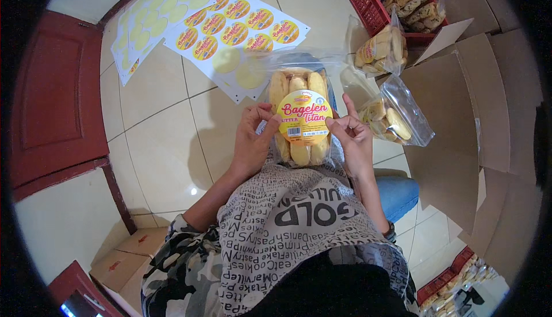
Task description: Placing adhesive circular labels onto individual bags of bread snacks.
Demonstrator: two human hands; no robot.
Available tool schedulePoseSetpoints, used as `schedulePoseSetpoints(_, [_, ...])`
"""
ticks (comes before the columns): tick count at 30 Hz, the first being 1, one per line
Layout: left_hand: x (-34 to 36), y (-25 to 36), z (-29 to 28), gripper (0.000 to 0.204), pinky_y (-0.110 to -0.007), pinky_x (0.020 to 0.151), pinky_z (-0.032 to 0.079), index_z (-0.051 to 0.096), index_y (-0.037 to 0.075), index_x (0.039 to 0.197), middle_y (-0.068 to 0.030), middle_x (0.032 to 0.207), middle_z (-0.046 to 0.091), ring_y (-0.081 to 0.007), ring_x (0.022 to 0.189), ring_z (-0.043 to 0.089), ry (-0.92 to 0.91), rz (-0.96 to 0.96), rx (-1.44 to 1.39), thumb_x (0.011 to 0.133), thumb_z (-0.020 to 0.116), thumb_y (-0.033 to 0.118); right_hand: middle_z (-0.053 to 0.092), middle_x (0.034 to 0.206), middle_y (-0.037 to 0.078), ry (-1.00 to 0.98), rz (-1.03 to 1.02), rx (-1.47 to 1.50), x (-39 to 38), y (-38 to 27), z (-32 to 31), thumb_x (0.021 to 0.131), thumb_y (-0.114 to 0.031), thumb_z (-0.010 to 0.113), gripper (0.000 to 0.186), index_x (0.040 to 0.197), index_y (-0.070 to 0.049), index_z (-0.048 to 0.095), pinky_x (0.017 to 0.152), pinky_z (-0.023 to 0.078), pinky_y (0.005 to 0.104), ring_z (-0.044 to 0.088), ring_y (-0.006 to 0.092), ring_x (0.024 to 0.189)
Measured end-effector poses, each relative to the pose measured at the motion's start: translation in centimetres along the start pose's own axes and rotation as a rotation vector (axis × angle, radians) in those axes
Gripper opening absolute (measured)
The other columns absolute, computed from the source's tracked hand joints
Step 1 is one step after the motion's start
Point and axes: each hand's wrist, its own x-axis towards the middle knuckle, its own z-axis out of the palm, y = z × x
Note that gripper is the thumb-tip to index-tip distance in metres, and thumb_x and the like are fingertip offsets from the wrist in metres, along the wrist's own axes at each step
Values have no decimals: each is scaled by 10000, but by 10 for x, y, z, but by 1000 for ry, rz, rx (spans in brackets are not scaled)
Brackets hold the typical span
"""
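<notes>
A clear plastic bag (pixel 319 151) of long, pale golden bread rusks rests on my lap, its top edge pointing away from me. A round yellow and white label (pixel 305 133) lies across its front. My left hand (pixel 254 138) pinches the label's left edge between thumb and fingers. At the right edge, the thumb of my right hand (pixel 355 138) presses the label, its index finger sticking up and the other fingers bent. Whether the label is fully stuck down, I cannot tell. A printed grey apron (pixel 299 207) covers my lap under the bag.
Sticker sheets (pixel 230 32) with round labels and bare yellowish circles lie on the tiled floor ahead. To the right are a filled bag (pixel 397 115), another labelled bag (pixel 382 49), a red crate (pixel 368 6) of packed bags and open cardboard (pixel 443 121). A red door (pixel 54 98) stands left.
</notes>
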Motion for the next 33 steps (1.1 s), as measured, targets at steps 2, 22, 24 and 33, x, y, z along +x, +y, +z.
schedulePoseSetpoints(2, [-1,1,0,160,-359,960,424,561,46,845,-97,1224,448,-195,1139,482,-2,-1,-3,903,618,185,291,1444,298,-25,-33,16,0,1,-1,810,36,662,82,734,4,657,1055,369,359,291,247,1373])
schedulePoseSetpoints(22, [1,-2,3,141,-345,1004,353,570,26,807,-117,1163,461,-198,1126,479,35,-42,-96,869,641,131,351,1421,279,-31,-49,-46,4,10,-5,821,18,670,92,737,-10,645,1036,391,364,314,239,1363])
schedulePoseSetpoints(24, [2,-3,3,138,-342,998,354,570,27,806,-114,1154,466,-193,1116,481,45,-47,-99,866,643,127,357,1415,281,-28,-51,-36,4,9,-3,822,19,668,93,737,-9,644,1040,388,367,301,244,1369])
schedulePoseSetpoints(33, [2,-5,3,140,-333,982,353,566,32,799,-110,1131,470,-181,1089,481,35,-34,-101,862,646,128,474,1313,285,-16,-23,-60,3,7,-2,819,20,670,109,716,2,637,1049,373,369,215,247,1405])
